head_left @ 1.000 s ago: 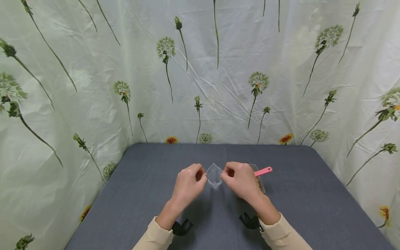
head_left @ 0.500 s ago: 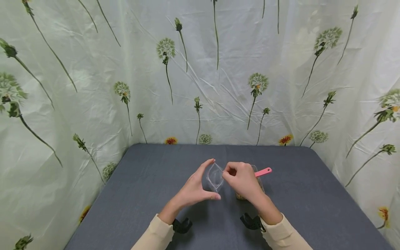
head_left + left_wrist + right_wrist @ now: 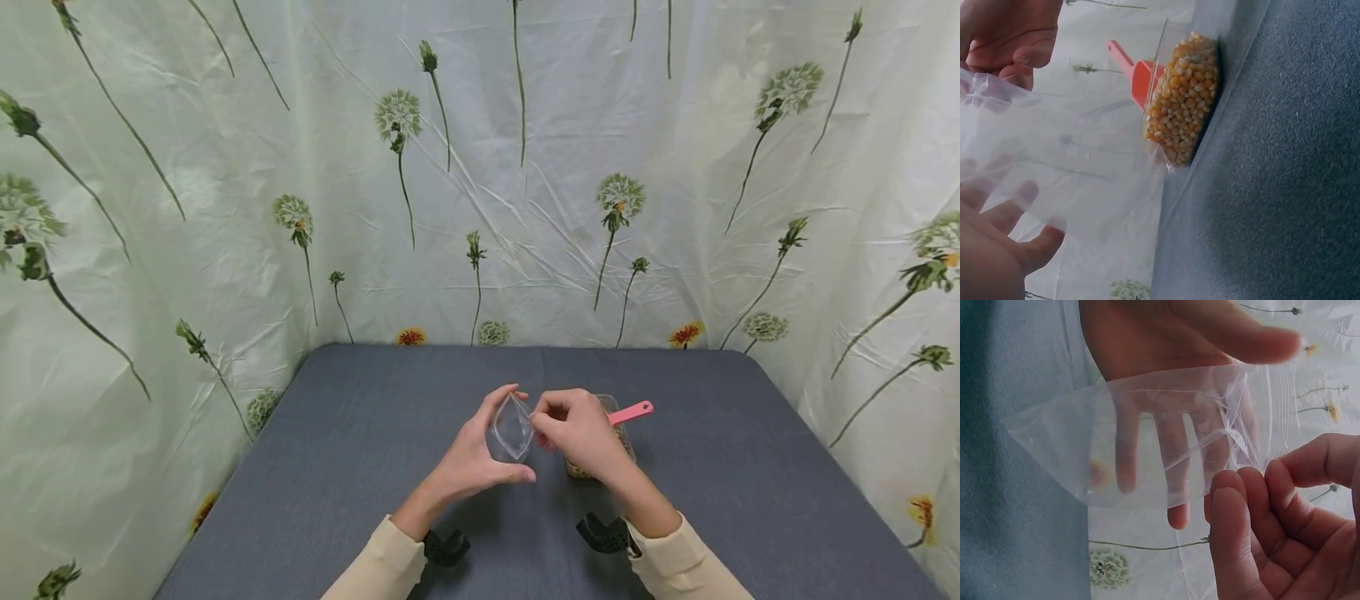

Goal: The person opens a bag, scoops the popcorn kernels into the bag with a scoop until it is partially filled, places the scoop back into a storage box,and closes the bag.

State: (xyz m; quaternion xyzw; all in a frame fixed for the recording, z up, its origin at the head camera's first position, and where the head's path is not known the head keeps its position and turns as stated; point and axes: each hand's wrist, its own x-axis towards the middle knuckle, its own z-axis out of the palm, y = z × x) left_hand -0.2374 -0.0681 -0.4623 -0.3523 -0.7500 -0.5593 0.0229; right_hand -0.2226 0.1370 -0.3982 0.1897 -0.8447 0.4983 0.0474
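Note:
A clear plastic zip bag [image 3: 512, 429] is held above the table, its mouth spread into a diamond in the head view. My right hand [image 3: 583, 433] pinches the bag's edge near the mouth between thumb and fingertips. My left hand [image 3: 474, 457] reaches around the other side, thumb apart from the fingers. In the right wrist view the left fingers [image 3: 1175, 475] lie long and spread behind the see-through bag [image 3: 1141, 437], which has nothing visible inside. Beyond it, the left wrist view shows a clear box of corn kernels [image 3: 1182, 103] holding a pink scoop [image 3: 1141, 81].
The grey-blue cloth-covered table [image 3: 375, 417] extends around the hands. In the head view the corn box [image 3: 625, 442] stands partly behind the right hand, the scoop's handle [image 3: 633, 412] sticking out right. A dandelion-print curtain [image 3: 540, 200] hangs behind and at the sides.
My left hand has released its pinch on the bag's left edge and spread around the bag. The bag's mouth has shifted slightly; my right hand keeps its pinch.

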